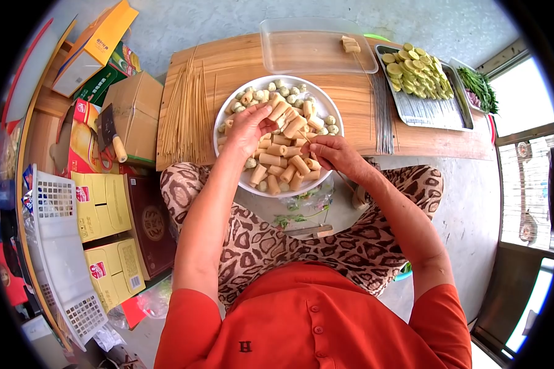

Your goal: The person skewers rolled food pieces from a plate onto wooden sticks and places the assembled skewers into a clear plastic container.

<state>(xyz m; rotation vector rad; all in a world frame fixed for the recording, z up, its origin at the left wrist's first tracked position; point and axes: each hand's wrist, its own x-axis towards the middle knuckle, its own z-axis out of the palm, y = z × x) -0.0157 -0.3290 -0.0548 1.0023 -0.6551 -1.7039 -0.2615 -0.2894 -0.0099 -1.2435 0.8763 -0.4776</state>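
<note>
A white round basin (335, 114) on the wooden table holds many tan tube-shaped food pieces (276, 160) and pale green-flecked balls (330, 120). Over the basin, my left hand (250, 128) is closed around a few tan tube pieces (281, 112) that sit side by side. My right hand (337, 154) pinches a thin bamboo skewer (308, 138), its tip end directed into those pieces. How far the skewer passes through them is hidden by the pieces and my fingers.
Loose bamboo skewers (188, 107) lie left of the basin. Behind it stands a clear plastic tray (301, 52) with one filled skewer (351, 44). To the right are thin metal skewers (383, 114), a metal tray (428, 117) of green slices, and chopped greens (479, 89). A cleaver (108, 129) leans by cardboard boxes.
</note>
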